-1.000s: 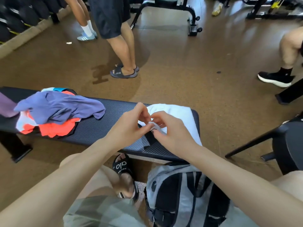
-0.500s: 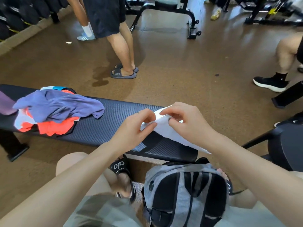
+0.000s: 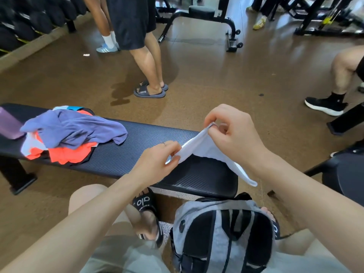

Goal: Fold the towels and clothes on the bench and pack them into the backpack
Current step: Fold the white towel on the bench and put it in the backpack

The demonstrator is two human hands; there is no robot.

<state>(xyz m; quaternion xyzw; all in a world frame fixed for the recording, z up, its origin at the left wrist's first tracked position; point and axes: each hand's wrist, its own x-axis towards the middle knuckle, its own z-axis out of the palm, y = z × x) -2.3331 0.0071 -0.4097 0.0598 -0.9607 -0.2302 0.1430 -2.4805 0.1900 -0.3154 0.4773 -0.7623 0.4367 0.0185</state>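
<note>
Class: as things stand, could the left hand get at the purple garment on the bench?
Probably not yet: the left hand pinches the white towel with the right hand. Once freed, the bench lies bare toward the purple garment.

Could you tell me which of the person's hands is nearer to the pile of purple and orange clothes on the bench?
Left. The left hand pinches the white towel just right of the clothes pile; the right hand pinches the towel farther right.

purple bottle (image 3: 8, 125): cut by left edge | backpack (image 3: 220, 239): bottom cut off
</note>
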